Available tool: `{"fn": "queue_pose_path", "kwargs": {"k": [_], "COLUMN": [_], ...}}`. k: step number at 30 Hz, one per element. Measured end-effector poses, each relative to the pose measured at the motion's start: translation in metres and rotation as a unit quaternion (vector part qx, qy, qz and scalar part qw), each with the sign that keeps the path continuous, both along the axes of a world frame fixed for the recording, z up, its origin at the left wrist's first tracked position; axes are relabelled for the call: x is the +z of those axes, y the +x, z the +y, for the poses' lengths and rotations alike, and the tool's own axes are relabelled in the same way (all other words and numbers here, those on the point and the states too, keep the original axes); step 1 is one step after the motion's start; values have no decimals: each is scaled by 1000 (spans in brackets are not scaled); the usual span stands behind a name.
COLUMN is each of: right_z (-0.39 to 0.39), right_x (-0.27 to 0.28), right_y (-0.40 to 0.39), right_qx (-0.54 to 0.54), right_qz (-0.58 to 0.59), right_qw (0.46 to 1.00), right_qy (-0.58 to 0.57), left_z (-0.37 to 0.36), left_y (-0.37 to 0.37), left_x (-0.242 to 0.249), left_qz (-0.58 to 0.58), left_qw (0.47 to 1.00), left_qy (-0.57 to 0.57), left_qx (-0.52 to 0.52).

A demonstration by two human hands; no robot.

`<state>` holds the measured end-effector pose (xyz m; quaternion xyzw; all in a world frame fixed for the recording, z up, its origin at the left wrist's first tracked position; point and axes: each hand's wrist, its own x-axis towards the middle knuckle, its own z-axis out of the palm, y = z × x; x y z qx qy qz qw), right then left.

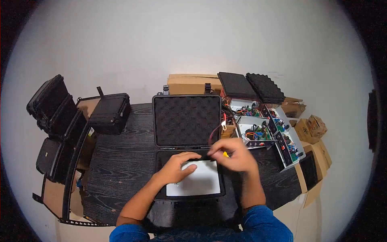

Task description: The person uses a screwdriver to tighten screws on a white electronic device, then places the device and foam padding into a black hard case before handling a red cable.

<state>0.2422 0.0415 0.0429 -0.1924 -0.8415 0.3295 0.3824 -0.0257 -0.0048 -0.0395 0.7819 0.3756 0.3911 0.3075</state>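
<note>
An open black hard case lies on the dark table, its lid lined with egg-crate foam. A white panel sits in the case's lower half. My left hand rests flat on the panel's upper left part. My right hand hovers at the panel's upper right corner, its fingers pinched around red and black wires that rise to a ring terminal near the lid's right edge. A bit of yellow shows under the fingers.
White open boxes with circuit boards and wiring crowd the right of the table. Foam pads and cardboard boxes stand behind. Closed black cases and several more sit at the left. Small cartons lie far right.
</note>
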Motion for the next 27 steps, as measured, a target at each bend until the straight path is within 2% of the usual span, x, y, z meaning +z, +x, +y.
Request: {"fn": "queue_pose_path", "kwargs": {"k": [1, 4, 7, 10, 11, 12, 13, 15, 16, 20, 23, 27], "right_z": [-8, -16, -8, 6, 14, 23, 34, 53, 64, 79, 93, 77], "right_x": [2, -11, -32, -20, -17, -24, -31, -35, -45, -68, -75, -50], "right_y": [-9, -29, -38, -16, -8, -4, -3, 0, 4, 2, 6, 14], "right_qx": [13, 62, 76, 95, 34, -71, -176, -353, -318, -139, -111, -112], "right_qz": [-66, -201, -170, -169, -153, -90, -26, -17, -7, 92, 161, 245], "right_qw": [997, 978, 979, 981, 988, 993, 982, 935, 946, 963, 964, 955], "right_qy": [22, -19, 83, 6, 7, -32, -69, -13, -68, -213, -182, -120], "left_z": [-2, -8, -11, -8, -7, -6, -8, -14, -14, -15, -16, -14], "left_y": [0, 4, 6, 5, 4, 7, 6, 5, 9, 10, 11, 10], "left_x": [-2, 1, 2, -4, -7, -9, -5, 9, 14, 1, 3, 3], "left_qz": [-48, -148, -201, -233, -243, -262, -204, -87, -64, -35, -11, -9], "left_qw": [999, 981, 964, 955, 952, 950, 965, 985, 989, 981, 983, 980], "left_qy": [-18, -114, -171, -182, -183, -168, -160, -142, -95, -95, -93, -107], "left_qx": [-17, -43, -39, -4, 10, -4, -21, -54, -95, -165, -158, -165]}}
